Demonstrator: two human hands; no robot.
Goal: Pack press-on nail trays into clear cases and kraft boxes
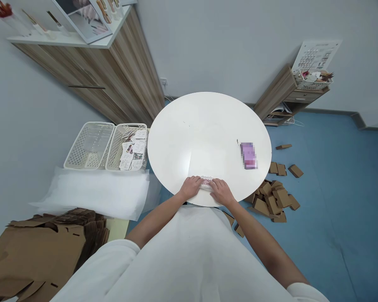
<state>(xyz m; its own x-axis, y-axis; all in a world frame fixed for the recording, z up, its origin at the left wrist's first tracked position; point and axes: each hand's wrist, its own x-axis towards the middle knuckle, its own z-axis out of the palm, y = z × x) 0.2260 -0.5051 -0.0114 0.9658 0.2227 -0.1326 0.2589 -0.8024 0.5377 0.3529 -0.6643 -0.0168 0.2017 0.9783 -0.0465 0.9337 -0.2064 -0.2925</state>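
Well, left of the left hand [191, 187] sits a white perforated plastic basket [113, 154] of printed cards. That hand, fingers curled, holds one end of a small clear case with pink contents [206, 182], seemingly plastic; the right hand [221, 192] holds its other end over the round white desk [208, 126]. Farther right of both hands lies a blurred purple rectangular item [248, 156].

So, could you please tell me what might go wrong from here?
The small clear case, with the left hand and right hand at its ends, is close to the near edge of the white table, so it might drop if it slips. The brown cardboard boxes scattered on the blue floor beside the table could be stepped on or tripped over.
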